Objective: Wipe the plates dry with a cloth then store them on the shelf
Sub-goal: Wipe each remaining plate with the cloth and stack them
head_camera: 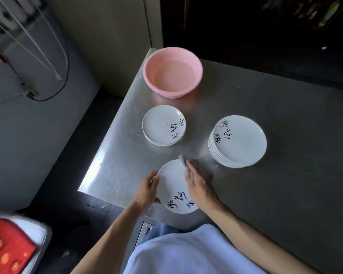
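Left hand (148, 191) clamps the white round lettered plate's (171, 186) rim at the steel worktop's (123, 159) near edge; right hand (199, 184), gripping the crumpled grey cloth (184, 164), should sweep rim-to-rim.

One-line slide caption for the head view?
Left hand steadies a plate while the right hand wipes it with a grey cloth; short stack, tall stack and pink basin beyond.

Dim indoor shot, uneven exposure. Hard glare on the steel table (96, 175) at its near left corner, fading to dull grey rightward. Top right background near black, detail lost. Motion blur smears the cloth (183, 163) and right hand (200, 186); red item (8, 252) bottom left blurred too. Print on the plate (172, 184) by the left hand (147, 191) readable. Wide-angle distortion bows the wall cables (67, 64). Reddish tint on the steel under the pink basin (172, 73).
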Tool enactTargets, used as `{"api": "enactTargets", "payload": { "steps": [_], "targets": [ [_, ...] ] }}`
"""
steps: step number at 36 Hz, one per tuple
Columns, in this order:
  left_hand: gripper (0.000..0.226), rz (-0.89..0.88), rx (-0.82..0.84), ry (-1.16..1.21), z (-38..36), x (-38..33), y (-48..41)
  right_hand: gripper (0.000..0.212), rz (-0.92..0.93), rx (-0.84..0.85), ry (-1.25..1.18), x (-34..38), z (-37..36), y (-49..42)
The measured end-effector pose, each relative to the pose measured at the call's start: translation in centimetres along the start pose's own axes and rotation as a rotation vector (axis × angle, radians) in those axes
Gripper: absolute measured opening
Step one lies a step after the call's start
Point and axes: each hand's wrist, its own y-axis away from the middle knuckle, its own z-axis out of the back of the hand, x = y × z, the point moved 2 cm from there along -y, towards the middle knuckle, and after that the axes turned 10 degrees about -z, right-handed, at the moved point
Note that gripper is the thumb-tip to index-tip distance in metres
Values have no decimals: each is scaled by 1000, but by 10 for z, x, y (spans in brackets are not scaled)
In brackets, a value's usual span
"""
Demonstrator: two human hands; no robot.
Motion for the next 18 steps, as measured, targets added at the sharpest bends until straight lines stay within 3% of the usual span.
{"api": "enactTargets", "payload": {
  "steps": [4,10,14,18],
  "targets": [
    [30,-39,-44,19,-4,-9,-6,64,231,164,311,10,-40,10],
    [29,-65,-240,57,18,-18,-16,54,556,352,399,10,-24,25],
    [29,-110,-310,18,36,-29,-20,54,434,213,469,-13,-10,15],
    [32,-155,-338,-16,45,-43,-25,53,249,239,239,-18,3,0]
  ]
}}
